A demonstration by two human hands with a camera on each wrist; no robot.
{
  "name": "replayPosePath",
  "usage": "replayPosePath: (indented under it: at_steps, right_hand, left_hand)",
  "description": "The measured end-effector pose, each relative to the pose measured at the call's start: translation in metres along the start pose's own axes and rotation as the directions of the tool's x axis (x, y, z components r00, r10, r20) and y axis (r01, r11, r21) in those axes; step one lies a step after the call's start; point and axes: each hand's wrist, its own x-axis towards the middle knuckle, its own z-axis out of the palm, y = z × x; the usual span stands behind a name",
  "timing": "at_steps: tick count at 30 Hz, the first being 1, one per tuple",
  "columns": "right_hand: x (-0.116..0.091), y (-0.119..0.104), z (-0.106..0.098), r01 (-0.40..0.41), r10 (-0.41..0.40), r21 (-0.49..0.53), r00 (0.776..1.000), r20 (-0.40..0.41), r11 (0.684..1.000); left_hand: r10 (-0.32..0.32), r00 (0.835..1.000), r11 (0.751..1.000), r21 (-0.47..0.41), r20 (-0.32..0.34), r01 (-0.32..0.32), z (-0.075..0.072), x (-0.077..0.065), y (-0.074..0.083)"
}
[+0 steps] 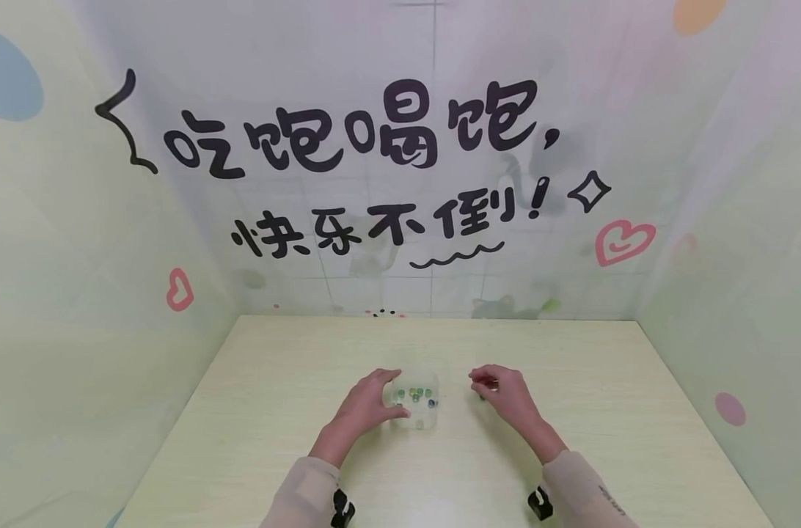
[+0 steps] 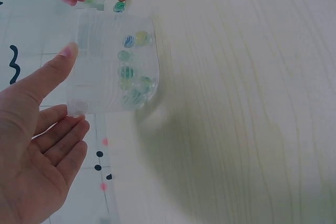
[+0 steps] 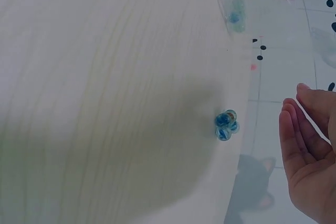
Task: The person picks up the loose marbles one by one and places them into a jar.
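Note:
A clear plastic box (image 1: 428, 421) stands on the table with several green, blue and yellow glass marbles (image 1: 417, 394) on its bottom. My left hand (image 1: 369, 400) holds the box from its left side, thumb at the near edge and fingers at the far one. In the left wrist view, the thumb and fingertips lie at the rim of the box (image 2: 97, 72). Over a small cluster of blue and clear marbles (image 3: 226, 125) to the right of the box hovers my right hand (image 1: 502, 392). Its fingers are gently bent, and nothing shows between them.
The pale wood-grain table (image 1: 295, 352) meets a printed back wall (image 1: 400, 293) bearing black lettering and pink hearts. Similar printed panels close in the left and right sides. Both wrists carry black straps (image 1: 342, 508).

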Motion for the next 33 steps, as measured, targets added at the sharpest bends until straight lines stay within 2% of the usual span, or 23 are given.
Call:
replayPosePath:
  at_steps: [4,13,33]
  right_hand:
    - [-0.001,0.005,-0.002,0.002,-0.002,-0.002,1.0,-0.007,1.0]
    - [0.0,0.016,-0.005,-0.054,0.053,-0.041,0.999,-0.011,0.998]
    - [0.004,0.033,-0.006,-0.039,0.034,-0.158,0.999,-0.038,0.987]
  left_hand:
    - [-0.004,1.0,1.0,0.002,0.001,0.004,-0.001,-0.001,-0.001]
    - [-0.008,1.0,1.0,-0.006,0.003,0.008,-0.002,-0.002,-0.001]
    - [0.007,1.0,1.0,0.007,0.007,-0.007,0.0,0.001,-0.002]
